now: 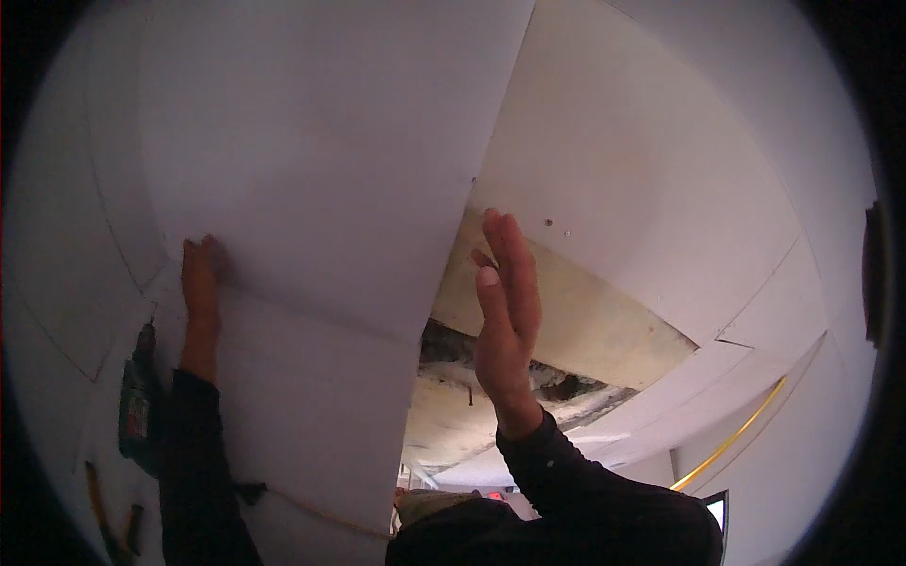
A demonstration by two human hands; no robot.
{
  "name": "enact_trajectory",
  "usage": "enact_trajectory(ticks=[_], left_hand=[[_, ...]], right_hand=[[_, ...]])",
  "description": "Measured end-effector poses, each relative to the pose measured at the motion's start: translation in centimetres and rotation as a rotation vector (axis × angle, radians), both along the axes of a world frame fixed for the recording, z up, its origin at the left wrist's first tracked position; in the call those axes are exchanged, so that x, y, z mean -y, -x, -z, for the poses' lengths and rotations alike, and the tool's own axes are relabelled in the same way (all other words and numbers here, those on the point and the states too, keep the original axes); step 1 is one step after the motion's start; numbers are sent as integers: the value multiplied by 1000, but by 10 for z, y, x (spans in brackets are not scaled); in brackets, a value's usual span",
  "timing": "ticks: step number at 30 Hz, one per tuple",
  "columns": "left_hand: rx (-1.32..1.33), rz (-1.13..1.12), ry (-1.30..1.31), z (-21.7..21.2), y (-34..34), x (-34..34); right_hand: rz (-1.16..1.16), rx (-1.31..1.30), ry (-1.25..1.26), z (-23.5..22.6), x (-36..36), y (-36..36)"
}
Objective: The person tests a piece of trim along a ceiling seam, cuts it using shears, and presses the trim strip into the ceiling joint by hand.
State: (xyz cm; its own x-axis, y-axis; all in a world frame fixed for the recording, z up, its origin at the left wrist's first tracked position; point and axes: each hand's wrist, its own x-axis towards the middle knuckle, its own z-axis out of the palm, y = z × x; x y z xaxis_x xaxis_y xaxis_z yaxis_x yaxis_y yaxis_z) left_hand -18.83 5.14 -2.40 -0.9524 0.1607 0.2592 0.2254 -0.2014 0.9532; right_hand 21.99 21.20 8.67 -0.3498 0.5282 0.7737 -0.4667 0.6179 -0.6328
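Observation:
A large white panel point(311, 141) fills the middle and left of the view, with a straight right edge. My left hand point(203, 274) is raised against it at the left, fingers stretched upward and resting on its surface, holding nothing. Near the panel's right edge my right hand point(507, 311) is held up, fingers straight and close together, thumb alongside, nothing in it. Whether it touches the panel edge cannot be told. Just left of my left forearm is a dark green power drill point(140, 406), its bit pointing up.
Beyond the panel edge, an opening shows a yellowish board point(585, 302) and a dark, broken gap point(566, 385). Another pale panel point(642, 170) has small holes. At lower left are orange-handled tools point(97, 495). A yellow strip point(731, 443) runs along the right; a screen point(719, 509) stands below.

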Motion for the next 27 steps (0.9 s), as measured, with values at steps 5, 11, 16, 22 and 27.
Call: enact_trajectory(ticks=[5,11,16,22,27], left_hand=[[-129,-39,92,39,53,-5],[61,325,-61,46,75,-3],[13,-67,41,41,44,-6],[66,35,-10,20,32,-6],[195,164,-197,19,28,7]], right_hand=[[194,0,-262,-28,2,22],[561,54,-419,-38,21,54],[532,-33,-271,-44,23,61],[322,-92,7,-59,14,54],[304,17,-82,-62,8,39]])
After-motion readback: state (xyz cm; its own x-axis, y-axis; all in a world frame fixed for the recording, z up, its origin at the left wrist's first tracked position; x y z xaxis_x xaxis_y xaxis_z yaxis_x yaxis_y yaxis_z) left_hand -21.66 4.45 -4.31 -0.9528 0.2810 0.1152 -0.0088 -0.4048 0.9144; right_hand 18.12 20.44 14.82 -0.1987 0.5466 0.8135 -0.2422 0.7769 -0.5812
